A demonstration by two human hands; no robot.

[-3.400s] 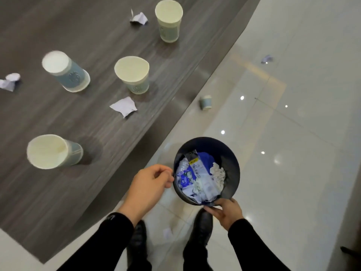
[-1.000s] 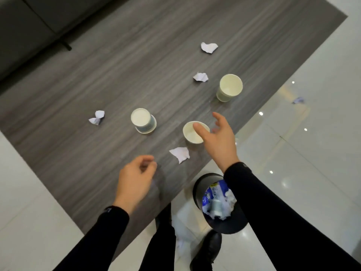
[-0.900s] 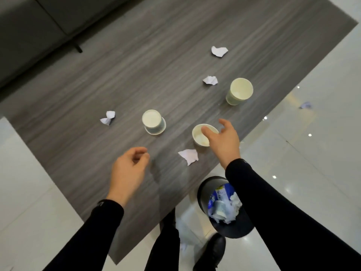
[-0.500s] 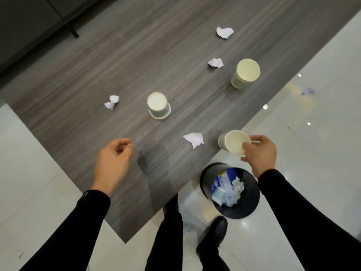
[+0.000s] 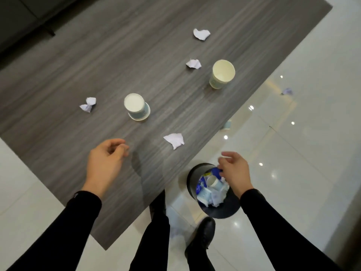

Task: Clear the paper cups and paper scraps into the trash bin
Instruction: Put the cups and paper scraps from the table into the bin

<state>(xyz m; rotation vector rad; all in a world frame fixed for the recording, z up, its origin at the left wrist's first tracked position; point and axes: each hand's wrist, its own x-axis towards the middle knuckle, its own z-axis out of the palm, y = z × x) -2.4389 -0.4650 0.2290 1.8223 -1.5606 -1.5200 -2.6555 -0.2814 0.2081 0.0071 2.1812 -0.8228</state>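
Observation:
A black trash bin (image 5: 192, 180) stands on the floor by the table's near edge, with wrappers and a paper cup (image 5: 213, 182) lying inside. My right hand (image 5: 234, 172) hovers over the bin, fingers apart, holding nothing. My left hand (image 5: 105, 163) hangs above the table, loosely curled and empty. On the grey table (image 5: 97, 61) an upside-down cup (image 5: 136, 106) stands mid-table and an upright cup (image 5: 221, 74) sits near the right edge. Several paper scraps lie around: one (image 5: 174, 139) near the front, one (image 5: 88, 104) at left, two (image 5: 193, 63) (image 5: 201, 34) farther back.
Another cup (image 5: 227, 125) and a paper scrap (image 5: 287, 91) lie on the glossy tile floor to the right of the table. My shoes (image 5: 201, 235) stand next to the bin. A dark sofa (image 5: 21, 18) runs along the far left.
My right hand took the cup from the table edge, carried it over the bin and let it go; the cup now lies in the bin. My left hand stayed over the table.

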